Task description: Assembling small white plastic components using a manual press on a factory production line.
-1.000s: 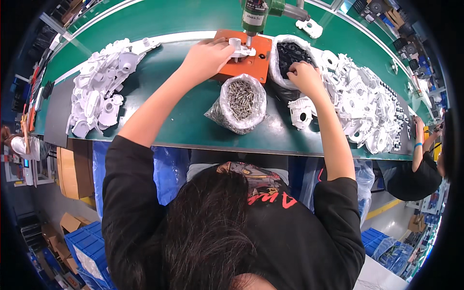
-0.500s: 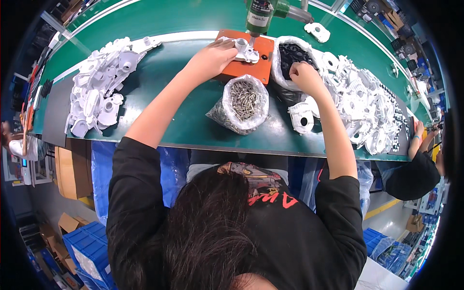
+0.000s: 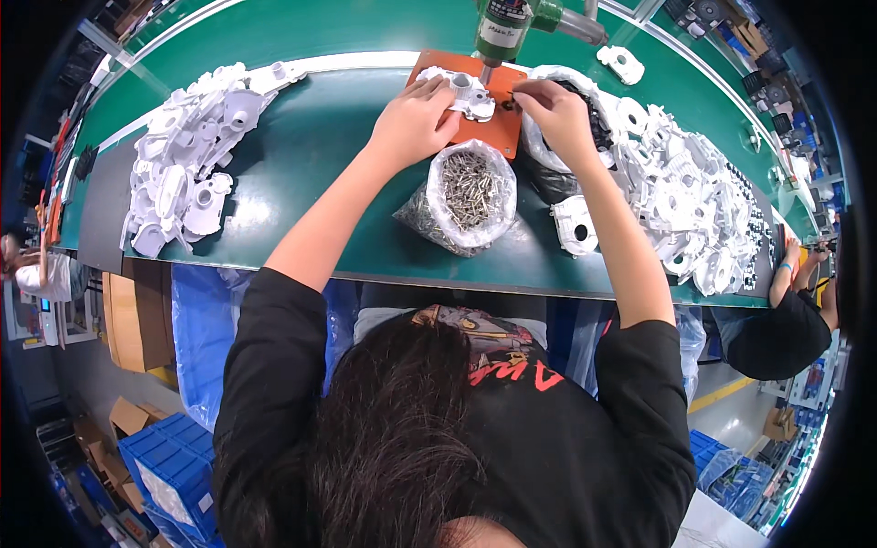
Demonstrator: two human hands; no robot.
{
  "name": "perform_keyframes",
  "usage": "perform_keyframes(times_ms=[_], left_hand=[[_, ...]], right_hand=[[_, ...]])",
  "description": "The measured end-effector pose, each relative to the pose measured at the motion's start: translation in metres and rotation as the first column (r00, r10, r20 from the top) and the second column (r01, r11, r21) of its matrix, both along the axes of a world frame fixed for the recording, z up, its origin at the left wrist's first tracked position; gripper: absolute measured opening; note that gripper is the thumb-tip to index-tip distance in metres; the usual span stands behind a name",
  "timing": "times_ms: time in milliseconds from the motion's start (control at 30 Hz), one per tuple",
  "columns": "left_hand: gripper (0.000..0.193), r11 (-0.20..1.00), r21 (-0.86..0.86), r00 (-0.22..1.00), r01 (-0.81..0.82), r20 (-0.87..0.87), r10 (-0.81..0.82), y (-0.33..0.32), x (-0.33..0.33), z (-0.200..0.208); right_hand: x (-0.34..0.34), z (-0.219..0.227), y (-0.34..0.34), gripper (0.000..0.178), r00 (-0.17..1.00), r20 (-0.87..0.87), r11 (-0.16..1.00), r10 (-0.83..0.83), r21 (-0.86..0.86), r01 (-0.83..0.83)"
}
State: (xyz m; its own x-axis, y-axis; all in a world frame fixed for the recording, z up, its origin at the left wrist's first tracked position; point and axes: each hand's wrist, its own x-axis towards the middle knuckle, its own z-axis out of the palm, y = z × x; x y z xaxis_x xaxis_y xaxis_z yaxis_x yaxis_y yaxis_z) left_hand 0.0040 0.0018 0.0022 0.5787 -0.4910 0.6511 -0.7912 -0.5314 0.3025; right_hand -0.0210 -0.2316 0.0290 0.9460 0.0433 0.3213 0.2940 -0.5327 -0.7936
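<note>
A white plastic housing (image 3: pixel 468 95) lies on an orange plate (image 3: pixel 498 137) beneath a green powered driver (image 3: pixel 501 36). My left hand (image 3: pixel 416 123) is closed over the housing's left end, with its fingertips at the far edge. To the right of the housing, my right hand (image 3: pixel 559 117) pinches a small black part over the plate; its exact shape is too small to tell. Beside that hand stands a plastic-lined bag of black parts (image 3: pixel 598 128), partly hidden by the fingers. Just in front of the plate sits a bag of metal screws (image 3: pixel 470 192).
White plastic parts (image 3: pixel 183 164) are heaped on the left of the green table (image 3: pixel 311 183); another heap (image 3: pixel 690 196) covers the right side, by rows of small black pieces (image 3: pixel 754 228). One white part (image 3: pixel 621 64) lies beyond the bags. A co-worker (image 3: pixel 781 329) is at the far right.
My right hand has left the bag of black parts and moved left to the orange plate. My left hand has shifted slightly right and nearer, still on the white housing.
</note>
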Motion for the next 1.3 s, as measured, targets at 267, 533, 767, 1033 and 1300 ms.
perform_keyframes(times_ms=[267,533,767,1033,1300], left_hand=[[0.018,0.998,-0.047,0.994,-0.052,0.093,0.056,-0.003,0.0,-0.003],[0.017,0.996,-0.057,0.99,-0.075,0.119,0.081,-0.004,0.001,-0.006],[0.014,0.996,-0.075,0.99,-0.053,0.13,0.062,-0.005,0.0,-0.004],[0.013,0.996,-0.072,0.989,-0.053,0.134,0.063,-0.006,-0.001,-0.001],[0.012,0.996,-0.075,0.99,-0.047,0.132,0.057,-0.007,-0.001,0.001]], right_hand=[[0.015,-0.016,0.034,0.022,0.988,0.146,0.998,0.053,-0.047,-0.047],[0.013,-0.011,0.043,0.019,0.992,0.123,0.998,-0.01,-0.06,0.018],[0.017,-0.02,0.032,0.016,0.956,0.284,0.994,0.073,-0.105,-0.045],[0.017,-0.023,0.03,0.012,0.922,0.385,0.986,0.037,-0.163,0.029],[0.014,-0.021,0.03,0.011,0.876,0.462,0.967,0.135,-0.255,-0.014]])
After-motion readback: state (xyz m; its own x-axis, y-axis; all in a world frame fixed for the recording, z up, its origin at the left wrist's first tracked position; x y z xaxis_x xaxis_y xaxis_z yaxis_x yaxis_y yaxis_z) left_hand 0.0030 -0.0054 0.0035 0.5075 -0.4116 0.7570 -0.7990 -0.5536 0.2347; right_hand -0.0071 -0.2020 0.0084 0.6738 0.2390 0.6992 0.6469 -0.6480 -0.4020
